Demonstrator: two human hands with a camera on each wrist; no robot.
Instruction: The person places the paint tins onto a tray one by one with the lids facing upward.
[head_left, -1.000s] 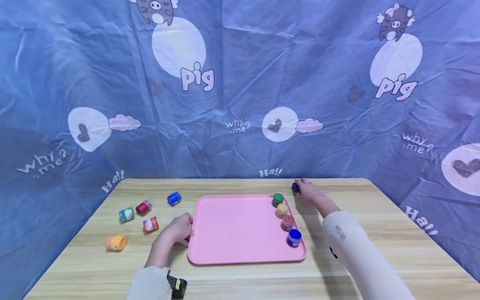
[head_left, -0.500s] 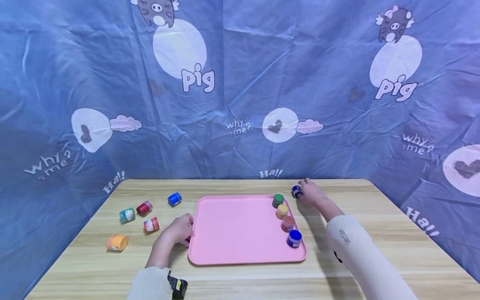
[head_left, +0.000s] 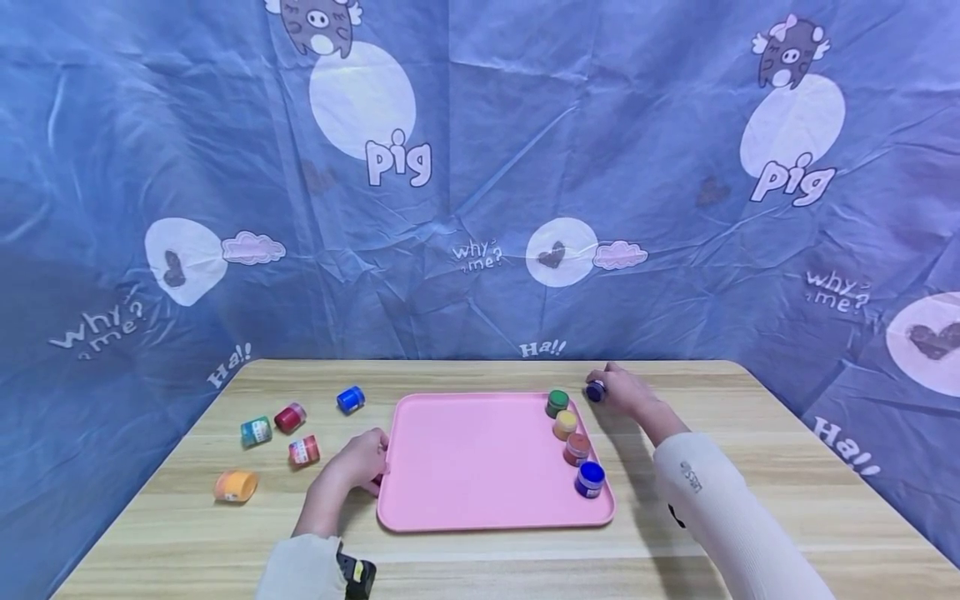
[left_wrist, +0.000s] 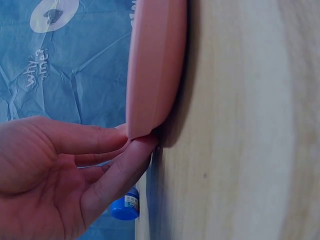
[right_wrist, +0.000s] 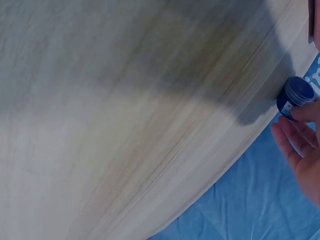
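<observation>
My left hand (head_left: 363,457) pinches the left rim of a pink tray (head_left: 472,467); in the left wrist view its fingers and thumb meet on the tray's end (left_wrist: 152,80). Beyond the back right corner of the tray, my right hand (head_left: 624,392) grips a dark blue paint jar (head_left: 596,391), also seen in the right wrist view as a small jar (right_wrist: 295,95) between thumb and fingers. Along the tray's right side, paint jars stand in a row: green (head_left: 557,403), yellow (head_left: 566,425), reddish brown (head_left: 577,449) and blue (head_left: 590,480).
Left of the tray, several paint jars lie on the wooden table (head_left: 465,567): blue (head_left: 350,399), dark red (head_left: 289,417), teal (head_left: 256,432), red (head_left: 303,451) and orange (head_left: 236,486). A blue printed cloth (head_left: 480,167) hangs behind the table and along its sides.
My right hand has drawn the dark blue jar slightly nearer from the table's back edge, and the jar's tilt has shifted. The left hand stays at the tray's rim.
</observation>
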